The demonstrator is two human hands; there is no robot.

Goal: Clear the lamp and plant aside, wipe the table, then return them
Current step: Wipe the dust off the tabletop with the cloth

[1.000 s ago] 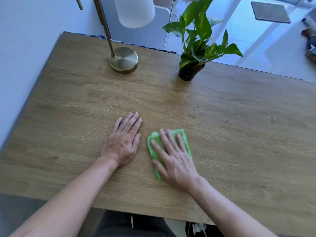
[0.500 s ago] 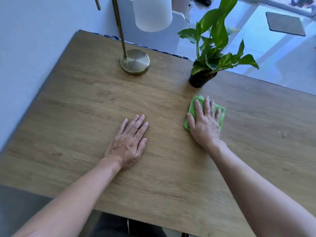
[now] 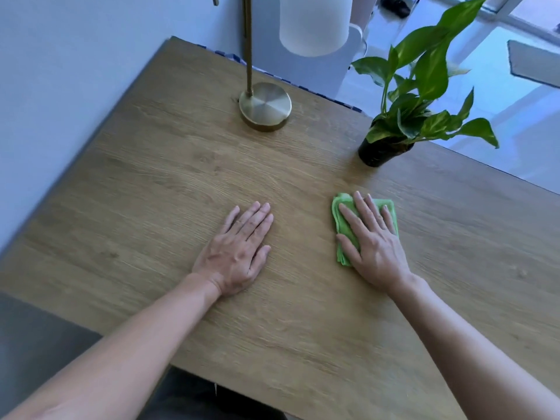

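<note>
The right hand (image 3: 374,242) has pulled the cloth (image 3: 342,234) back toward the body. Half a second ago it was up by the plant (image 3: 418,95), nearly touching the pot (image 3: 380,153); now it sits nearer the person, with clear worktop (image 3: 151,192) between cloth and pot. A second ago the cloth was close beside the left hand (image 3: 235,251); now the 2 hands are well apart. I read this as a wiping stroke running out and back over the right middle of the worktop, so the wipe is in progress, not finished.

The right fingers (image 3: 363,210) lie flat and spread on the folded green cloth, pressing it down rather than gripping it. The left fingers (image 3: 254,215) lie flat and close together on bare wood, holding nothing; that hand has stayed put, probably as a brace.

The lamp (image 3: 265,106) stands on its brass base near the far edge, its white shade (image 3: 313,24) hanging above. The plant stands to its right, also near the far edge. Both are on the worktop, off the wiped patch, so they look already set aside; returning them remains.

The worktop is wood-grained and brown, with no visible crumbs or wet streaks. A pale wall (image 3: 60,86) runs along its left side. Beyond the far edge lies a pale glossy floor (image 3: 515,116) with a grey mat (image 3: 533,62).
</note>
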